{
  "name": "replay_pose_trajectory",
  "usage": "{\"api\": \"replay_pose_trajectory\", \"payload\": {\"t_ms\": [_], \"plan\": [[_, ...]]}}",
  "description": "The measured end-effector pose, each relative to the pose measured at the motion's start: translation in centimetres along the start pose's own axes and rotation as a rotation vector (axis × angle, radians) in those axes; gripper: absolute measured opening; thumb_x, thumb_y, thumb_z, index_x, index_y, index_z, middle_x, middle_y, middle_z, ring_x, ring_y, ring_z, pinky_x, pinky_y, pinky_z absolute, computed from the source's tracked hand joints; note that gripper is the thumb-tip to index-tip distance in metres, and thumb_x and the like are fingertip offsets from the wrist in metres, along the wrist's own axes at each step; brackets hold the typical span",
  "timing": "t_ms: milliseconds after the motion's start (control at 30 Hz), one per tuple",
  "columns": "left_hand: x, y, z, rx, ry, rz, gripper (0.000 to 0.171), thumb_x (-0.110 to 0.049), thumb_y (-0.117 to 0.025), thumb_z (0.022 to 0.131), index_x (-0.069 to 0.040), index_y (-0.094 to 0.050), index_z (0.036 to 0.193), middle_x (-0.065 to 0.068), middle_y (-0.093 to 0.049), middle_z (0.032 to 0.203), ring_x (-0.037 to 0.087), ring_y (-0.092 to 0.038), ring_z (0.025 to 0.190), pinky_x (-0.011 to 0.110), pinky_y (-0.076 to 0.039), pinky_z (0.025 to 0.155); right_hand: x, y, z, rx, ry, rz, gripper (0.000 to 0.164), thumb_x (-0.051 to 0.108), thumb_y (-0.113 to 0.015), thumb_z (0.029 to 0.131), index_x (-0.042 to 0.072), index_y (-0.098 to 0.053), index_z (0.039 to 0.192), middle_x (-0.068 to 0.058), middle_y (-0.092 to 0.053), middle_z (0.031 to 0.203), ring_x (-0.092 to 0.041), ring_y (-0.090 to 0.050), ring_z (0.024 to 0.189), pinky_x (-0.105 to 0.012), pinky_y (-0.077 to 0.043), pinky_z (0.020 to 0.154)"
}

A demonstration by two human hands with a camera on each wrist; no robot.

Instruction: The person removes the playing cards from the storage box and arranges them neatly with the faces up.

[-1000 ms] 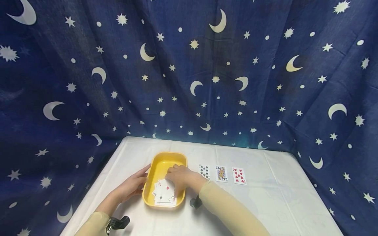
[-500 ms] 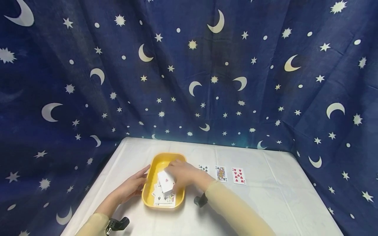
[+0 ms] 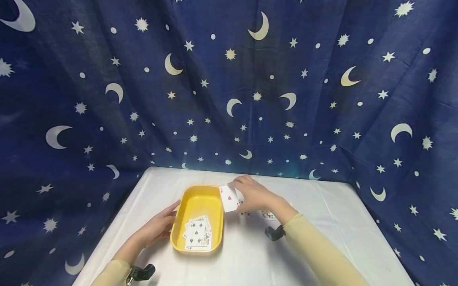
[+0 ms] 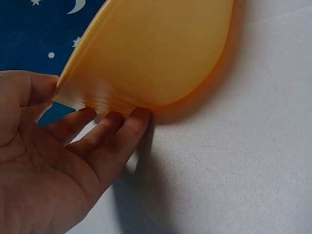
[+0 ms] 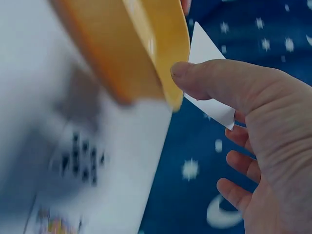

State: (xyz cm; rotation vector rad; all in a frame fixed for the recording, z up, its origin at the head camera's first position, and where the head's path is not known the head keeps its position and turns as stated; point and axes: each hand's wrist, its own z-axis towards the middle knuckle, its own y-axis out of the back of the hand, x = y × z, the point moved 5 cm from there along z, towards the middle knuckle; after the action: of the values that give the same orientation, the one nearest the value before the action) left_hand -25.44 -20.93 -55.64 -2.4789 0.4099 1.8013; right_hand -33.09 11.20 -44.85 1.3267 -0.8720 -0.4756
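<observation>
My right hand (image 3: 255,194) pinches a playing card (image 3: 229,198) with a red heart in its middle, thumb on the face. The card is held raised beside the right rim of the yellow plastic tray (image 3: 198,190). In the right wrist view this card (image 5: 214,105) shows as a white sheet under the thumb. Against the tray's left side rests my left hand (image 3: 159,226), its fingers (image 4: 117,141) touching the outer wall and rim. Several face-up cards (image 3: 198,232) lie loosely piled at the tray's near end, a five of spades on top.
On the white tablecloth (image 3: 286,246) right of the tray lie a spades card (image 3: 245,214) and a face card (image 3: 268,215), partly covered by the right hand. A third card is almost wholly hidden behind it. A blue curtain with moons and stars (image 3: 229,79) hangs behind and beside the table.
My right hand has lifted the heart card from the pile in the tray and carried it right, out past the rim. The five of spades now shows. The left hand stays at the tray.
</observation>
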Motion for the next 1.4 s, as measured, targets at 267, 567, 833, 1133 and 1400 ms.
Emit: {"api": "replay_pose_trajectory", "payload": {"t_ms": [267,567,833,1133,1400], "plan": [[-0.1,0.0,-0.1,-0.013,0.009,0.004,0.066,-0.016,-0.051,0.102,-0.025,-0.028,0.163,0.023,-0.042,0.156,0.031,-0.063,0.117,0.048,-0.057,0.088,-6.5,2.0,-4.8,-0.04,-0.1,-0.025,0.089,0.035,-0.09,0.071,0.017,-0.052,0.149,-0.007,-0.048,0.151,-0.029,-0.039,0.14,-0.051,-0.037,0.113],[-0.1,-0.1,0.0,-0.017,0.012,0.007,0.064,-0.015,-0.049,0.103,-0.025,-0.029,0.163,0.023,-0.045,0.154,0.031,-0.064,0.115,0.048,-0.057,0.089,-12.7,1.5,-10.0,-0.055,-0.223,-0.015,0.086,0.027,-0.092,0.07,0.01,-0.055,0.146,-0.015,-0.05,0.145,-0.036,-0.043,0.133,-0.058,-0.038,0.109],[0.0,0.0,0.1,-0.014,0.014,-0.006,0.065,-0.015,-0.049,0.102,-0.025,-0.029,0.163,0.023,-0.044,0.154,0.031,-0.064,0.114,0.049,-0.057,0.087,-17.4,0.5,-13.7,-0.007,-0.345,0.018,0.086,0.025,-0.093,0.07,0.004,-0.054,0.145,-0.021,-0.051,0.142,-0.041,-0.044,0.126,-0.063,-0.038,0.106],[0.2,0.0,0.2,-0.011,0.013,0.01,0.064,-0.016,-0.049,0.103,-0.025,-0.028,0.164,0.024,-0.042,0.156,0.032,-0.064,0.116,0.048,-0.057,0.089,-19.9,-0.6,-15.7,0.067,-0.446,0.053,0.086,0.021,-0.093,0.067,0.001,-0.056,0.142,-0.027,-0.048,0.144,-0.047,-0.041,0.129,-0.068,-0.034,0.107],[0.2,-0.1,0.3,-0.007,0.012,0.013,0.066,-0.018,-0.051,0.103,-0.024,-0.027,0.164,0.024,-0.04,0.157,0.034,-0.061,0.12,0.05,-0.056,0.091,-21.0,-1.2,-16.5,0.137,-0.519,0.07,0.083,0.015,-0.092,0.068,-0.001,-0.055,0.14,-0.029,-0.047,0.143,-0.05,-0.04,0.129,-0.07,-0.035,0.105]]}}
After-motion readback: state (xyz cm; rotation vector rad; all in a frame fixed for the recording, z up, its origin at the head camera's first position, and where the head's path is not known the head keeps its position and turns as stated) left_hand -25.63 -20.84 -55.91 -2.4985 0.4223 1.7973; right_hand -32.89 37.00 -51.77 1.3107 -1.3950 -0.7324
